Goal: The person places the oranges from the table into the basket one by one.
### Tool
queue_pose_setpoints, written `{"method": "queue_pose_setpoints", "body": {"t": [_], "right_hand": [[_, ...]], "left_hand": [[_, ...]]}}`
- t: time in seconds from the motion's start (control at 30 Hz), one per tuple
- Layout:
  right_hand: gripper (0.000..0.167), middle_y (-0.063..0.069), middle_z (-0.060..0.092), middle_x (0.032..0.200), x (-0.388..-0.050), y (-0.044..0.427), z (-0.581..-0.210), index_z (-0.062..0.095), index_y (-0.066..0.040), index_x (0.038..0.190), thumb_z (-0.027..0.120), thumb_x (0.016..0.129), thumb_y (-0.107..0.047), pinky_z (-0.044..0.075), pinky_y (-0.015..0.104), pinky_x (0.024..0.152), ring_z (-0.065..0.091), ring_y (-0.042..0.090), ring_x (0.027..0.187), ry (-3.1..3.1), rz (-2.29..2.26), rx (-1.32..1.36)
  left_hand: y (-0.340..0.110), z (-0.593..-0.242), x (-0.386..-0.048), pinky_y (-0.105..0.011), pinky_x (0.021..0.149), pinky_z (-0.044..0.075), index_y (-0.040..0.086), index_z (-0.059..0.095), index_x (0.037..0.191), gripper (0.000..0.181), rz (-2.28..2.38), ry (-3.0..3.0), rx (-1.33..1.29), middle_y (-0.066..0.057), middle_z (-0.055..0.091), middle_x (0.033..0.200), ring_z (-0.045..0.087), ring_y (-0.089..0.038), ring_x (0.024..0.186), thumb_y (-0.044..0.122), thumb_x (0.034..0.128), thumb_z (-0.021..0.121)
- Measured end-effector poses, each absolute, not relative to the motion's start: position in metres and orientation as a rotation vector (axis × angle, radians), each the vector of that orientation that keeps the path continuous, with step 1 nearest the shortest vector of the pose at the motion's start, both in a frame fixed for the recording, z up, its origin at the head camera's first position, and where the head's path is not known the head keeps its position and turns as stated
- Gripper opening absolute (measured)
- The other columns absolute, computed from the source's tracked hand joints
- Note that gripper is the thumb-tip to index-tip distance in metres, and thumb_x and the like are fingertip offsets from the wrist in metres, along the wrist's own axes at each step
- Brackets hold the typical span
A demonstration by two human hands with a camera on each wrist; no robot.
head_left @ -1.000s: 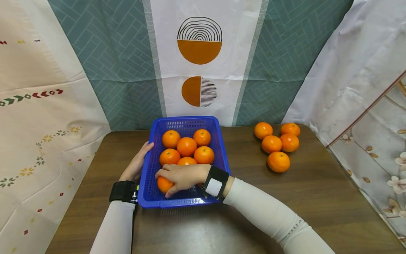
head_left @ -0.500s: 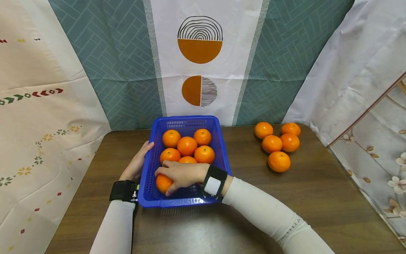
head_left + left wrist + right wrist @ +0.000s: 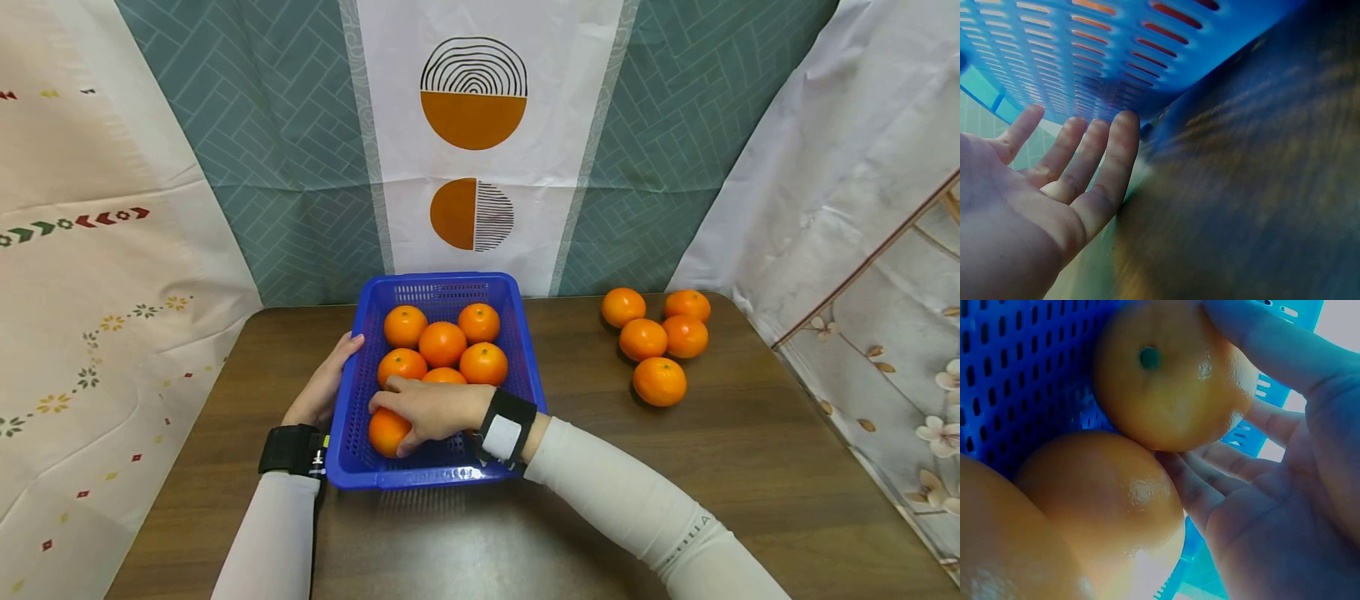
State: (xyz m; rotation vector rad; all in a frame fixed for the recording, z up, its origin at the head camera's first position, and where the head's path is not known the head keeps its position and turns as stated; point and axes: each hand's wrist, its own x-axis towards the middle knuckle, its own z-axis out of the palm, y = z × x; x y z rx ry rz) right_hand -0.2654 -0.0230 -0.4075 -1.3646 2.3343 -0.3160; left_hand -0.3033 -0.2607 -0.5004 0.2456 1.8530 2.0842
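Note:
A blue plastic basket point(image 3: 531, 367) stands on the table with several oranges in it. My right hand point(image 3: 442, 412) reaches into its near left part. There it holds an orange point(image 3: 387, 433), thumb on one side and fingers on the other. In the right wrist view that orange point(image 3: 1166, 381) shows its green stem spot, close to the basket wall and against a neighbouring orange point(image 3: 1104, 500). My left hand point(image 3: 322, 385) lies along the basket's left outer side. Its fingers extend nearly straight toward the slotted wall point(image 3: 1085, 69) in the left wrist view, fingertips at or touching it.
On the table's far right sits a group of loose oranges point(image 3: 643, 340). The brown wooden table point(image 3: 600, 483) reaches back to a patterned cloth point(image 3: 300, 167). Patterned cloths also hang at both sides.
My right thumb has shifted slightly upward along the orange, and the right wrist has moved a little to the left. The left hand and the basket stay practically in place.

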Motion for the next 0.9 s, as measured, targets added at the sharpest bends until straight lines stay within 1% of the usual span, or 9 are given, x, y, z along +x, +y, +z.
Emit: {"method": "queue_pose_setpoints", "body": {"t": [0.23,0.33,0.53,0.73,0.9], "right_hand": [[0.056,-0.002,0.048,0.119,-0.2662,-0.0217,-0.4066,0.052,-0.021,0.141,0.079,0.094,-0.035,0.047,0.02,0.089,0.055,0.01,0.101,2.329,-0.376,-1.341],[0.055,-0.002,0.048,0.119,-0.266,-0.0213,-0.4058,0.053,-0.021,0.141,0.079,0.094,-0.035,0.047,0.019,0.089,0.054,0.01,0.102,2.328,-0.373,-1.338],[0.057,-0.002,0.048,0.119,-0.2655,-0.0212,-0.4045,0.052,-0.019,0.143,0.078,0.095,-0.036,0.047,0.019,0.087,0.055,0.01,0.1,2.325,-0.359,-1.34],[0.059,-0.002,0.049,0.119,-0.2647,-0.0207,-0.4033,0.052,-0.018,0.147,0.077,0.096,-0.037,0.047,0.019,0.087,0.056,0.01,0.099,2.324,-0.34,-1.345],[0.061,-0.002,0.05,0.12,-0.2631,-0.0204,-0.4007,0.05,-0.019,0.15,0.075,0.097,-0.038,0.046,0.017,0.088,0.054,0.009,0.102,2.331,-0.301,-1.367]], "left_hand": [[-0.26,-0.499,-0.3026,-0.037,0.091,0.057,0.025,0.015,0.158,0.055,2.084,1.856,0.233,-0.013,0.043,0.139,0.062,-0.019,0.112,0.052,0.1124,0.032],[-0.2601,-0.4986,-0.3023,-0.037,0.091,0.058,0.026,0.015,0.158,0.056,2.082,1.861,0.227,-0.014,0.042,0.141,0.062,-0.019,0.112,0.052,0.1124,0.032],[-0.2602,-0.499,-0.3018,-0.036,0.091,0.058,0.025,0.014,0.159,0.055,2.089,1.853,0.237,-0.015,0.041,0.142,0.062,-0.018,0.111,0.051,0.1128,0.031],[-0.2596,-0.4986,-0.3015,-0.038,0.09,0.058,0.026,0.016,0.158,0.054,2.095,1.846,0.245,-0.011,0.045,0.139,0.063,-0.019,0.111,0.051,0.1129,0.031],[-0.2599,-0.4982,-0.3017,-0.039,0.091,0.058,0.026,0.014,0.159,0.056,2.079,1.853,0.246,-0.014,0.042,0.142,0.063,-0.02,0.113,0.051,0.1127,0.031]]}}
